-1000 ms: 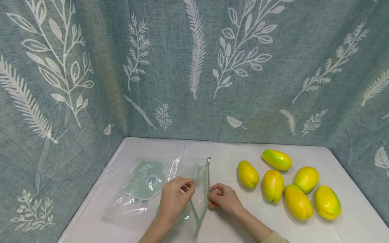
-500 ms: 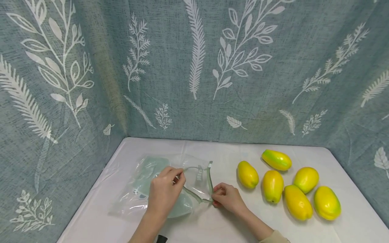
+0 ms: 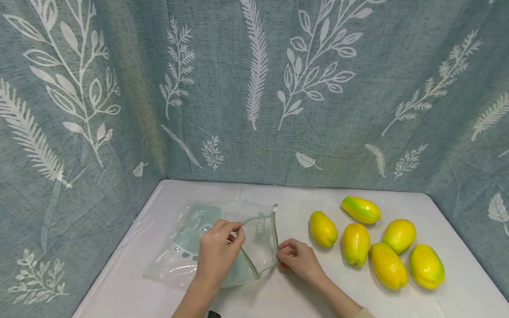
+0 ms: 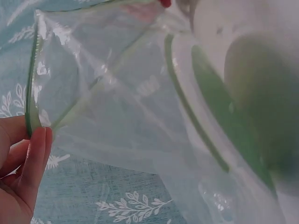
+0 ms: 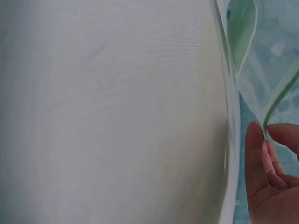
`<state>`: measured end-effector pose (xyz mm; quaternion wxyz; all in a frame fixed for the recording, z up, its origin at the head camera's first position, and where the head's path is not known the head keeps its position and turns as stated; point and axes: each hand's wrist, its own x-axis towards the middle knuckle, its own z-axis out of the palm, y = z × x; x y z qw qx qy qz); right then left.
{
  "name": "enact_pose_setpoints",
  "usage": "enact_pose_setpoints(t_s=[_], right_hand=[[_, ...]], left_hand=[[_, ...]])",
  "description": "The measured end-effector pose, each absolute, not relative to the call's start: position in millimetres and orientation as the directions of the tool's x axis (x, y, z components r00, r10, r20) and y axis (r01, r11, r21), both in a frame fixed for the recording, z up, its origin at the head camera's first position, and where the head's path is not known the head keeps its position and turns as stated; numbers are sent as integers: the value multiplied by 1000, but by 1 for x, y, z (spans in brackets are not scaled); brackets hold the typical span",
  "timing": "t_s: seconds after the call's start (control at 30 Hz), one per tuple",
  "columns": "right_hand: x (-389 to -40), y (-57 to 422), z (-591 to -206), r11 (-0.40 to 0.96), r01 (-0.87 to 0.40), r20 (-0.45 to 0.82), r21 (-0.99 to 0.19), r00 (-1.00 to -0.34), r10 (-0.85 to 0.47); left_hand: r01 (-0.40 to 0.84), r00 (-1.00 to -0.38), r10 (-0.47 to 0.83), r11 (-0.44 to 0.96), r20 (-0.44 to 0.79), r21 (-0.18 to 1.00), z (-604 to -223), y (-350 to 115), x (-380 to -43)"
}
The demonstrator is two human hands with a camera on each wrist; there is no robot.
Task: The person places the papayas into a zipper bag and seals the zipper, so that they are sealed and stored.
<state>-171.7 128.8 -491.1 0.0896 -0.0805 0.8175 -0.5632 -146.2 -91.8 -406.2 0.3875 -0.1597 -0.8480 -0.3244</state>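
A clear plastic zip bag (image 3: 163, 265) with a green cartoon print and green strips along its mouth lies on the table, its mouth spread wide toward the right. My left hand (image 3: 218, 249) pinches one edge of the mouth between thumb and fingers, with the green strip (image 4: 32, 88) rising from that grip in the left wrist view. On the opposite edge, my right hand (image 3: 299, 260) pinches the other green strip near its middle. The right wrist view catches thumb and fingertips of that hand (image 5: 275, 175) meeting on the strip. Nothing but the print shows within the bag.
Several yellow fruits with green patches, shaped like papayas, lie to the right; the nearest one (image 3: 323, 229) is just beyond my right hand. A white cloth covers the table (image 3: 294, 198). Patterned blue-green curtain (image 3: 238, 154) hangs behind and at both sides.
My left hand has moved left and slightly away from me, pulling the bag's mouth from a narrow gap to a wide one. My right hand shifted slightly right, then stayed. The fruits stay put.
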Motion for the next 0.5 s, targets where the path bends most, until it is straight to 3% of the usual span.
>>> enact_pose_setpoints(t_s=[0.27, 0.5], right_hand=[[-164, 138, -476, 431, -134, 126, -892, -991, -46], [-162, 158, -466, 485, -243, 332, -840, -938, 103]], left_hand=[[519, -656, 15, 735, 754, 437, -408, -93, -148], [512, -667, 3, 729, 745, 455, -410, -93, -148]])
